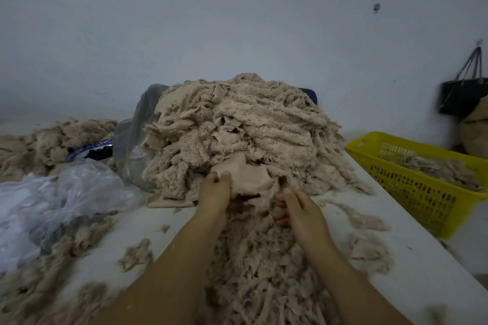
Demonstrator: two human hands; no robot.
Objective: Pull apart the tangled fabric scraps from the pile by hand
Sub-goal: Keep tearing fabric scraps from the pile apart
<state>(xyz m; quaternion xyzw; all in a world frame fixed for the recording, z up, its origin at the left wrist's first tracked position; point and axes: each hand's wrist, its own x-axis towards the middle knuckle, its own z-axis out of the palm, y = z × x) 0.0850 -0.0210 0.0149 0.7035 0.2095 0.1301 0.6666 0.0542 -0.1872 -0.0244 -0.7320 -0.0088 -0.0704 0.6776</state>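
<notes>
The fingers of the left hand (215,188) pinch the edge of a smooth beige scrap (248,179) at the near foot of the pile (237,129). The fingers of the right hand (295,208) curl shut around a fuzzy tuft (its far end runs back under that scrap). Loose shreds (264,266) trail toward the viewer between the forearms on the white desk (412,266). Crumpled clear plastic (60,192) lies left; a yellow basket (420,179) holding scraps sits right.
</notes>
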